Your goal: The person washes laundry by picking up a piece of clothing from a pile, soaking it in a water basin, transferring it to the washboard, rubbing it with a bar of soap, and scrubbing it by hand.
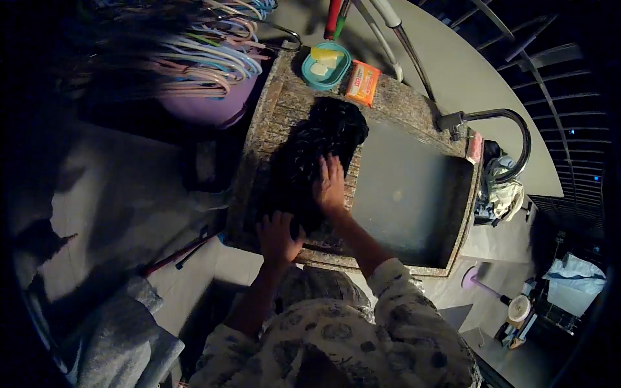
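Observation:
A dark, wet-looking cloth (301,149) lies bunched over the ribbed washboard part of a stone sink (278,103). My left hand (280,238) rests on the cloth's near end, by the sink's front edge, fingers spread. Farther up and to the right, my right hand (330,184) lies flat on the cloth with its fingers stretched out. To the right of the cloth, the basin holds cloudy water (407,194). A teal soap dish (315,79) with soap pieces and an orange soap packet (363,83) sit on the sink's far edge.
A curved metal faucet (498,115) rises at the basin's far right. Many hangers (207,64) lie over a purple tub (213,110) at upper left. Crumpled clothes (504,194) lie right of the sink. A grey cloth (126,336) hangs at lower left.

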`<state>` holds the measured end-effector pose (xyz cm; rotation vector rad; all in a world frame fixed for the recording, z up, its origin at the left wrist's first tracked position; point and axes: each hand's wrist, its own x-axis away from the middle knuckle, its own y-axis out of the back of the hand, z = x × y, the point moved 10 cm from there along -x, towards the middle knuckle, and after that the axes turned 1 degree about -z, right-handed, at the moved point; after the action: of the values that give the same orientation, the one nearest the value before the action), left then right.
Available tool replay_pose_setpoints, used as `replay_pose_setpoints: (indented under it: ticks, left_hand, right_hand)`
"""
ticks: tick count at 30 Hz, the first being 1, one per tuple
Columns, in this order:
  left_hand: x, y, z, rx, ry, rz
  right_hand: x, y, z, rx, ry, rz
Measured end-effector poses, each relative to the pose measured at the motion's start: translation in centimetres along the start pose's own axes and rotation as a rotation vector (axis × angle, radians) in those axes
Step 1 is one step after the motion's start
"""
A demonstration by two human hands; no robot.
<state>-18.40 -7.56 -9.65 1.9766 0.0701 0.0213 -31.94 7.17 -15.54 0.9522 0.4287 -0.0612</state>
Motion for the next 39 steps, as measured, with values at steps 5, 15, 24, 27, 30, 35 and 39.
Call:
replay_pose_setpoints:
  ticks: [5,15,24,27,30,35,39]
  left_hand:
    - [0.2,-1.0,0.3,-0.001,-0.007,0.042]
    - [0.0,-0.9,0.1,0.026,0.004,0.057]
    - [0.2,-1.5,0.1,0.012,0.006,0.043]
    - [0.0,-0.7,0.1,-0.024,0.024,0.056]
    - [-0.1,-0.6,-0.3,-0.046,0.017,0.056]
    - [0.3,-0.5,-0.5,0.078,-0.075,-0.019]
    - [0.5,-0.7,-1.1,0.178,-0.122,0.059]
  right_hand:
    - [-4.0,-0.9,-5.2,-0.055,-0.047,0.109]
    - [-0.9,0.7,-5.3,-0.267,-0.003,0.132]
    - [0.2,7.6,-9.4,-0.389,-0.178,-0.031]
    - [7.5,9.9,-19.0,-0.051,-0.492,-0.163]
    - [12.8,7.7,-25.6,0.313,-0.593,-0.096]
    - [17.6,2.8,-33.8,-0.520,-1.377,0.010]
    - [10.6,3.1,-24.6,-1.017,-1.152,-0.167]
